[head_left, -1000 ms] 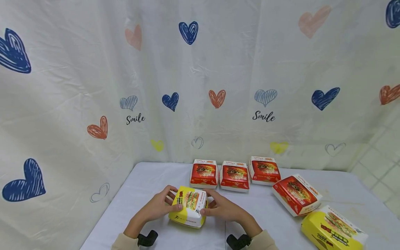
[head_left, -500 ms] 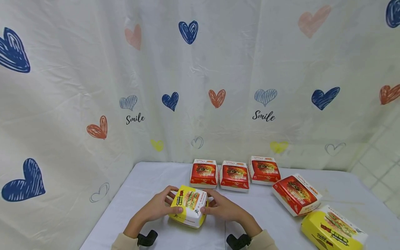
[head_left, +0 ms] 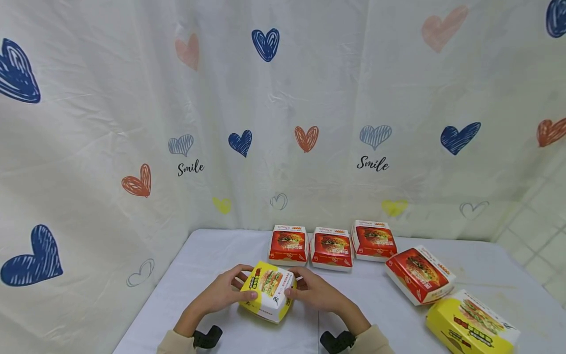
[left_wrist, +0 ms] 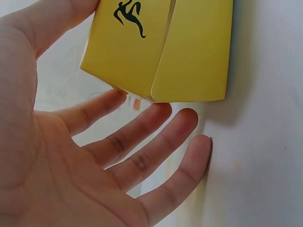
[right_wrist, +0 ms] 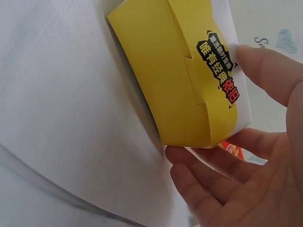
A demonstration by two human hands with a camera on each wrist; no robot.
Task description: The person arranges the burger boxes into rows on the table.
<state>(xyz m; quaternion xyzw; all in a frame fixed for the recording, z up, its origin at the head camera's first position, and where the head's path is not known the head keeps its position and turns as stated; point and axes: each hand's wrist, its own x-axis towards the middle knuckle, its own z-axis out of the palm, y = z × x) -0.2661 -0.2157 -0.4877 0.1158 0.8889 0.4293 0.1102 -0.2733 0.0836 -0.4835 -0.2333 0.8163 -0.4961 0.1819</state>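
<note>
A yellow-and-white burger box (head_left: 268,291), lidded and printed with a sandwich, sits at a slant on the white table between both hands. My left hand (head_left: 225,291) holds its left side, thumb on the lid and fingers at the far edge. On the right side, my right hand (head_left: 316,291) grips it the same way, its thumb pressing the lid's edge. In the left wrist view the box's yellow side (left_wrist: 189,52) stands above the fingertips (left_wrist: 185,120). The right wrist view shows another yellow side (right_wrist: 165,75) with a tucked flap.
Behind the hands stand three red burger boxes (head_left: 288,246) along the table's back. A tilted red box (head_left: 420,275) and a second yellow box (head_left: 472,322) touch at the right. A white curtain (head_left: 327,88) with hearts hangs behind the table (head_left: 203,255).
The yellow box has turned slightly and its right end has shifted a little to the right. Both hands keep hold of it and have barely moved.
</note>
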